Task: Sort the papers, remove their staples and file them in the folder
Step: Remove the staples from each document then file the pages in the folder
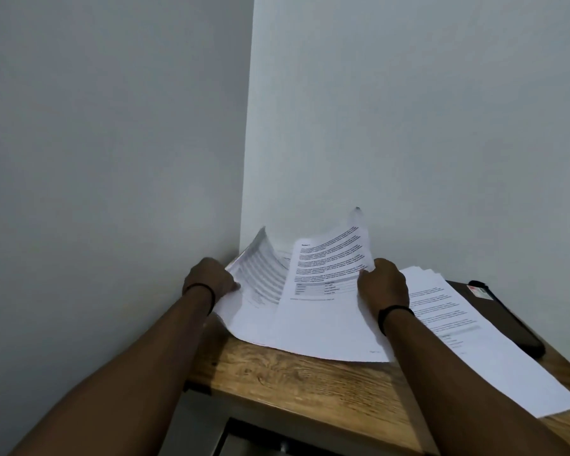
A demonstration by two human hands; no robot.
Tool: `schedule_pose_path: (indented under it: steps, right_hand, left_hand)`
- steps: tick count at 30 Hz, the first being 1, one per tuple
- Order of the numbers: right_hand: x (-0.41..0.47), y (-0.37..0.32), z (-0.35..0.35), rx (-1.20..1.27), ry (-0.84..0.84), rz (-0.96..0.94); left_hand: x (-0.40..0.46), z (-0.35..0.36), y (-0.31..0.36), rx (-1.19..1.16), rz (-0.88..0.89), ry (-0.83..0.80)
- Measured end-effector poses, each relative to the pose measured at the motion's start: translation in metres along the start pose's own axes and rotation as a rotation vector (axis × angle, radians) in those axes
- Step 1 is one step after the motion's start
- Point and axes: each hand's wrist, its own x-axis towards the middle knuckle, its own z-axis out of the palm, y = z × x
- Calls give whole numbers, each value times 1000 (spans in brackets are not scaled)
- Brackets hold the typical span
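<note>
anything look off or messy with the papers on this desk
Yes. The papers held by the left hand and right hand curl up against the wall at their far edge, and their near left corner hangs past the wooden desk. The stack on the right is fanned unevenly.

curled printed papers [313, 291] beside flat stack [468, 337]

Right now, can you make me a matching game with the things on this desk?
Things:
1. left hand
2. right hand
3. flat paper stack
4. dark folder

Places:
A. far right, partly under the flat stack
B. lying between the right arm and the folder
C. grips the curled sheets' left edge
D. holds the top printed page's right edge

Pairs: 1-C, 2-D, 3-B, 4-A
</note>
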Motion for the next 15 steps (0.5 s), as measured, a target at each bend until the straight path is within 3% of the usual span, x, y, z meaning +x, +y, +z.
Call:
schedule_pose_path:
  steps: [3,6,10,15]
  right_hand:
    - [-2,-3,-6,-16,194,-22]
    - [-2,-11,-10,67,281,-37]
    - [0,-23,-13,352,223,34]
    - [4,-37,-17,795,99,125]
  left_hand:
    - [-3,-20,9,-186,147,148]
    - [-13,-39,21,-537,279,253]
    - [-25,-58,37,-1062,291,38]
    - [-29,-44,53,-1266,226,-349]
